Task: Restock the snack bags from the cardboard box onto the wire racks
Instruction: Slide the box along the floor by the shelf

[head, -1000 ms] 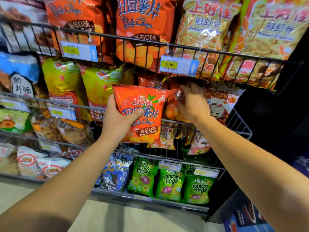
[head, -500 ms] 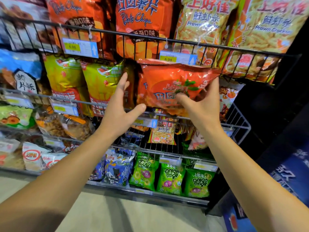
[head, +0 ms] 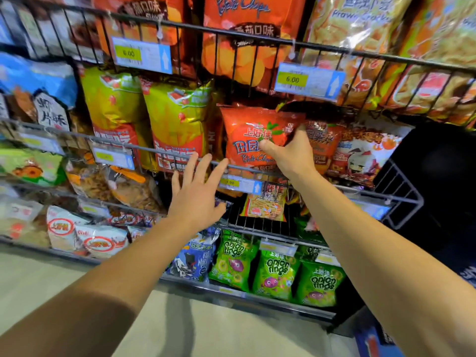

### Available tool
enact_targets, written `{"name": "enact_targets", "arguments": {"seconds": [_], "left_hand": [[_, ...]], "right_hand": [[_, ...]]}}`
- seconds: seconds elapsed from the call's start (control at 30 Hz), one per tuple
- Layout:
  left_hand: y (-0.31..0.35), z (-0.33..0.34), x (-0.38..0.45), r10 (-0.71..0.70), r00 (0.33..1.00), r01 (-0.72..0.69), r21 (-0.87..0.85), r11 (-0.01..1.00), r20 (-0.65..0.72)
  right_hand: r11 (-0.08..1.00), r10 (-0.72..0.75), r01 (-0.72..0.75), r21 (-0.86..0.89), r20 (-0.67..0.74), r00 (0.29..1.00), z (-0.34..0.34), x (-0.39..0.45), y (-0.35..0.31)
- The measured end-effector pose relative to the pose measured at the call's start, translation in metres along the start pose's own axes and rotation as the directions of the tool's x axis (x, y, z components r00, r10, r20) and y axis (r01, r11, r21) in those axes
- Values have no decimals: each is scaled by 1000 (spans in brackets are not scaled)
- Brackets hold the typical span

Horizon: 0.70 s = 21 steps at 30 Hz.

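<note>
An orange potato chip bag stands upright in the second wire rack, behind its front rail. My right hand grips the bag's right side, thumb across the front and fingers tucked between it and the neighbouring bag. My left hand is open with spread fingers, its fingertips at the rack's front rail just left of the bag, holding nothing. The cardboard box is out of view.
Large orange chip bags and prawn cracker bags fill the top rack above price tags. Yellow-green bags stand left of the orange bag. Green onion ring bags line the bottom rack. The rack's wire end juts out right.
My left hand let go of the orange bag and dropped open to the rail. My right hand took the bag, carried it in sideways, and now it stands upright in the second rack.
</note>
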State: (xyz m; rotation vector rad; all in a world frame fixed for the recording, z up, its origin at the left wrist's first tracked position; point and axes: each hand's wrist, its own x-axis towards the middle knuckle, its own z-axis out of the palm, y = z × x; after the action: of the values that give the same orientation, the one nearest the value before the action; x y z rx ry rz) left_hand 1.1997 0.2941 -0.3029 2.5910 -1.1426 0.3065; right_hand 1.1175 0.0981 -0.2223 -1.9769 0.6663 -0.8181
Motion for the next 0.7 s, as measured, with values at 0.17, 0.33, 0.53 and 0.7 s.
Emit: {"name": "enact_targets", "arguments": {"seconds": [0.17, 0.33, 0.53, 0.7], "left_hand": [[-3, 5, 2, 4, 1000, -5, 14, 1000, 9], [-4, 8, 4, 16, 1000, -16, 27, 1000, 16], [-8, 9, 3, 36, 999, -36, 5, 999, 4], [-7, 10, 2, 37, 999, -38, -28, 999, -32]], "right_hand": [[971, 230, -223, -84, 87, 969, 20, 30, 2], [967, 240, -242, -76, -34, 970, 25, 35, -4], [911, 116, -128, -393, -55, 992, 30, 26, -16], [619, -279, 113, -777, -83, 957, 31, 19, -14]]}}
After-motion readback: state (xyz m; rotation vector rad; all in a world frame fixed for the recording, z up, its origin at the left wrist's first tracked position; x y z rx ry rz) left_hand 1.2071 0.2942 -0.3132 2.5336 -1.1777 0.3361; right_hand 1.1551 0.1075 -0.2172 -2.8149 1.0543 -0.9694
